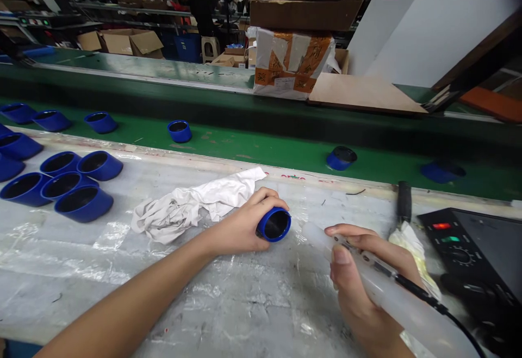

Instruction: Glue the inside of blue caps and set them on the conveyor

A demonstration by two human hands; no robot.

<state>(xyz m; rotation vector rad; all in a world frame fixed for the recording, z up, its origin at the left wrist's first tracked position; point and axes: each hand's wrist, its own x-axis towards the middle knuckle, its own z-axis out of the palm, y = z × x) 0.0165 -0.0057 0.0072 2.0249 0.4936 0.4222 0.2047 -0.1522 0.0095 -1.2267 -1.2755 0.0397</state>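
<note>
A translucent tube-shaped tool [393, 299] with a black cord [442, 309] is nearest, gripped by the right hand [359, 287], its tip beside a blue cup [275, 224] but apart from it. The left hand's fingers [271, 204] close around that cup, its mouth facing the camera; desk [261, 303] contact is unclear. A crumpled white cloth [183, 208] lies behind the left wrist [210, 241].

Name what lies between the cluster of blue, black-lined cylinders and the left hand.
Head view: a crumpled white cloth lies between those cylinders and the left hand.
</note>
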